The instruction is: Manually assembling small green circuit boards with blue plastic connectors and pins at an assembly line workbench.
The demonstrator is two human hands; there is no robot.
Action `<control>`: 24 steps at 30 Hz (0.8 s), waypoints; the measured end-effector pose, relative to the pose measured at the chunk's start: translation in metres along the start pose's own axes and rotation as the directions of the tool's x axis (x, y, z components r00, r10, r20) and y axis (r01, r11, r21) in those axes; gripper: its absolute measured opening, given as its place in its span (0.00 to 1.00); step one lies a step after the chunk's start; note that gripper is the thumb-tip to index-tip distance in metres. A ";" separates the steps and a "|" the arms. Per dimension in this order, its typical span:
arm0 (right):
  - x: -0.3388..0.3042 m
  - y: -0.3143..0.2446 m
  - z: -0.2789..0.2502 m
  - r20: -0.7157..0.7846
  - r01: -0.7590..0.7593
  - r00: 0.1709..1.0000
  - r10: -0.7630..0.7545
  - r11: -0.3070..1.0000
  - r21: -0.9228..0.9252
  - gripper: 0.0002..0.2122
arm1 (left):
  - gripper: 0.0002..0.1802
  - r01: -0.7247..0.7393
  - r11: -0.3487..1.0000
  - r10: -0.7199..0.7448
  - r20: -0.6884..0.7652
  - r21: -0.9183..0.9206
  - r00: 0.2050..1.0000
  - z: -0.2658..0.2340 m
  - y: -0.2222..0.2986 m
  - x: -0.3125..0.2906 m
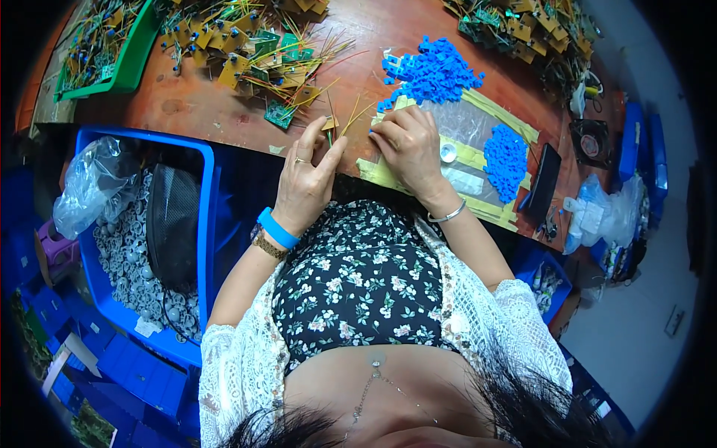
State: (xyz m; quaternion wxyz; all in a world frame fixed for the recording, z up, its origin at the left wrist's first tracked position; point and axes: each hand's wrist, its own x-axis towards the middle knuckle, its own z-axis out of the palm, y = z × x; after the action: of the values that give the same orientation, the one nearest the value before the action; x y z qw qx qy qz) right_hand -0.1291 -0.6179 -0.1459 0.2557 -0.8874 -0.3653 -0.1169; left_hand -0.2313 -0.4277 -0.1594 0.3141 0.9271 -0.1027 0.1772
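Note:
My left hand [305,179] is closed at the table's front edge, its fingers around a small tan circuit board [329,123] with thin yellow and red wires sticking up. Just to the right, my right hand [409,145] pinches with thumb and forefinger; a speck of blue shows at the fingertips, probably a small blue plastic part [372,132]. The two hands are a short way apart. Beyond the right hand lies a heap of blue plastic parts [437,71]. A second heap of smaller blue parts [506,160] sits right of it, on a taped clear sheet [478,123].
Wired circuit boards [246,60] pile up at the far left, beside a green tray [142,56]. More boards [530,30] lie far right. A small white round container [448,153] and a black fan [590,142] stand rightward. Below left is a blue bin [208,224] of grey parts.

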 end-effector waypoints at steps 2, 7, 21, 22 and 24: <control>0.001 0.000 0.001 -0.002 -0.005 1.000 0.005 1.000 -0.002 0.05 | 0.27 -0.017 1.000 0.017 -0.004 -0.010 1.000 0.000 0.000 0.002; 0.007 -0.006 -0.002 -0.009 -0.014 1.000 0.015 0.998 0.069 0.05 | 0.21 -0.072 0.993 0.059 0.140 0.090 0.988 -0.008 0.000 0.000; 0.036 -0.020 0.036 0.167 -0.179 0.977 0.130 0.929 0.325 0.06 | 0.14 -0.081 0.991 0.058 0.196 0.109 0.979 -0.019 -0.002 0.001; 0.037 -0.021 0.035 0.185 -0.183 0.974 0.129 0.931 0.316 0.06 | 0.14 -0.073 0.992 0.052 0.194 0.105 0.980 -0.019 -0.003 0.000; 0.039 -0.026 0.031 0.169 -0.159 0.979 0.112 0.942 0.296 0.06 | 0.14 -0.070 0.992 0.049 0.191 0.106 0.980 -0.019 -0.001 0.002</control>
State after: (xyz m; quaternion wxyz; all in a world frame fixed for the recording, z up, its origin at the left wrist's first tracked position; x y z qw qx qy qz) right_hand -0.1197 -0.5624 -0.1474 0.3702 -0.8660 -0.3352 0.0263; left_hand -0.2347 -0.4154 -0.1450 0.2447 0.9524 -0.1493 0.1038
